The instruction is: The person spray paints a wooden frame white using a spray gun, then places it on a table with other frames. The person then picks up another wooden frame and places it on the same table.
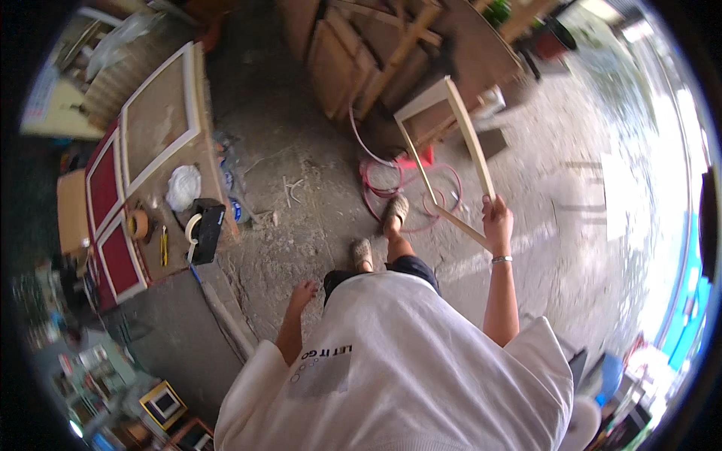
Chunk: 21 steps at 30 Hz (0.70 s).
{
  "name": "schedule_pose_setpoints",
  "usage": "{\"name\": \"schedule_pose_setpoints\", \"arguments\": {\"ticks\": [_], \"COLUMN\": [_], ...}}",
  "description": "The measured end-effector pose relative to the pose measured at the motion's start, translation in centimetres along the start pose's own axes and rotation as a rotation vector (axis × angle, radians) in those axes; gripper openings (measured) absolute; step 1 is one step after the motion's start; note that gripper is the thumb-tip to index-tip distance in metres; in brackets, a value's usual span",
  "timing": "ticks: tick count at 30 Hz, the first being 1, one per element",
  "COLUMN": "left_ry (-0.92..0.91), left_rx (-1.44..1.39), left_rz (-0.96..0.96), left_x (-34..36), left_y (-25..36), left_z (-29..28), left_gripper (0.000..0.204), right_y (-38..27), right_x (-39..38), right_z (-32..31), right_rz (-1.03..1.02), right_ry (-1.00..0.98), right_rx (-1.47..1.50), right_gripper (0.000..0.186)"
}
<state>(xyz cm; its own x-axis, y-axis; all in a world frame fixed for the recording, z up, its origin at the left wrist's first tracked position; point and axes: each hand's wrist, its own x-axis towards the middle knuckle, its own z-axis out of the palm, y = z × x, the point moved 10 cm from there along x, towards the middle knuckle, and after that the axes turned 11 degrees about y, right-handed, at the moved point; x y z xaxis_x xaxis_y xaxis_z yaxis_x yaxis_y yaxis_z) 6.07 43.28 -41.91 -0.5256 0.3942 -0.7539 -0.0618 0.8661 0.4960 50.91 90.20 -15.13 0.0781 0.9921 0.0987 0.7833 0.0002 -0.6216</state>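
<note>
I'm holding the wooden frame clenched in my right hand, centre-right; left hand hanging released. The frame's far corner could snag the red hose below.

Right hand clenched, left hand loose

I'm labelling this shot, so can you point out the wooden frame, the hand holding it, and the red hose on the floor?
Wooden frame (pixel 468 134): head view, on its right-hand rail.
Right hand (pixel 497 219): head view, middle of the hand gripping the frame.
Red hose (pixel 376 188): head view, left side of the coil.
</note>
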Motion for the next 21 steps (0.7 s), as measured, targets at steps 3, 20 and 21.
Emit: {"name": "schedule_pose_setpoints", "arguments": {"ticks": [3, 20, 21], "left_ry": [-0.12, -0.963, -1.016], "left_rx": [0.251, -0.073, -0.016], "left_rz": [0.12, 0.51, 0.542], "left_x": [4.8, -17.7, -20.8], "left_y": [4.0, 40.8, 42.1], "left_z": [2.2, 38.8, 39.4], "left_gripper": [0.038, 0.05, 0.049], "right_y": [0.5, 21.1, 23.0], "right_x": [-6.9, -40.6, -41.7], "right_z": [-9.3, -40.6, -41.5], "right_rz": [0.199, 0.695, 0.723], "right_ry": [0.1, 0.866, 0.9], "right_rx": [0.198, 0.808, 0.787], "right_gripper": [0.036, 0.038, 0.037]}}
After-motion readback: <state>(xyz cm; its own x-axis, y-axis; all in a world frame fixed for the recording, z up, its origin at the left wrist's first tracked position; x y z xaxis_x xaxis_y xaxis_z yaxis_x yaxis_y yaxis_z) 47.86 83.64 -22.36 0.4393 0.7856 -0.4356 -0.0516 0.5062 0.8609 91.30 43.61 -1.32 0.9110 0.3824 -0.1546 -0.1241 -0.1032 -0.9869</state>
